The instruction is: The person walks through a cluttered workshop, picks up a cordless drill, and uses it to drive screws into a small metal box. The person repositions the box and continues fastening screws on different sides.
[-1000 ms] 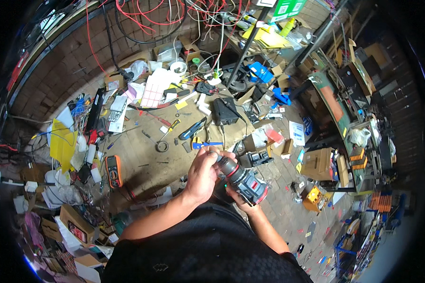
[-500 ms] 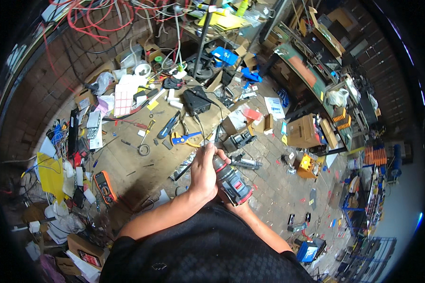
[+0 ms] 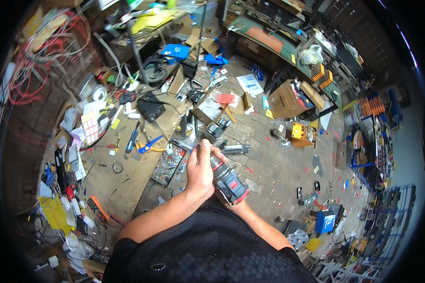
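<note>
A black and red cordless drill (image 3: 229,183) is held in front of my chest, its body slanting down to the right. My left hand (image 3: 200,172) is closed at its front end, thumb up and fingertips curled round the nose. What is at the drill's tip is hidden by that hand. From beneath, my right hand (image 3: 237,205) grips the drill near its rear; the drill body covers most of those fingers. Beyond my hands lie blue and orange pliers (image 3: 149,145) on the worktable (image 3: 104,177), with a black box-shaped device (image 3: 151,107) behind them.
Left on the worktable are an orange multimeter (image 3: 97,211), a roll of tape (image 3: 117,167) and scattered clutter. Cardboard boxes (image 3: 286,100), a yellow-orange box (image 3: 301,134) and a blue case (image 3: 325,221) stand on the brick floor (image 3: 264,165). A green-topped bench (image 3: 250,29) runs along the back.
My view has swung to the right, so the worktable sits further left and more floor shows. Both hands keep their hold on the drill.
</note>
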{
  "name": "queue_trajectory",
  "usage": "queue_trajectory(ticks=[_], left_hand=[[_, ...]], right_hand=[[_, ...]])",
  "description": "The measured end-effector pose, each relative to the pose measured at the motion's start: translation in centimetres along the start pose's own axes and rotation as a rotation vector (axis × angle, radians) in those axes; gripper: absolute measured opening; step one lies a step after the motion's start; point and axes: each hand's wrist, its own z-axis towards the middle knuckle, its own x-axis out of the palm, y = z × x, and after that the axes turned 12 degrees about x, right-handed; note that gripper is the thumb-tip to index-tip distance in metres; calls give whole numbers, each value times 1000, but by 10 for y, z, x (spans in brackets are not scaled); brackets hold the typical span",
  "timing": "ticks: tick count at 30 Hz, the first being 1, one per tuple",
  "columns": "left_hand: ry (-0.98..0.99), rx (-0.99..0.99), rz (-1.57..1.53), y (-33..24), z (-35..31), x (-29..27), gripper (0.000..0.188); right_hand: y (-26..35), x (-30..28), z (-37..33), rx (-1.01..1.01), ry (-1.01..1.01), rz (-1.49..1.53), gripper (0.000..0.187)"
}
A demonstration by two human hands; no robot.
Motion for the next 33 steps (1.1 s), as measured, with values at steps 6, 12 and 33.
queue_trajectory(ticks=[6, 12, 33], left_hand=[[68, -66, 40, 67, -10, 72, 32], [127, -120, 50, 128, -21, 132, 26], [515, -740, 144, 239, -18, 222, 13]], right_hand=[[-23, -82, -7, 50, -97, 127, 25], [-49, -154, -14, 74, -204, 241, 24], [-70, -235, -46, 132, -808, -58, 19]])
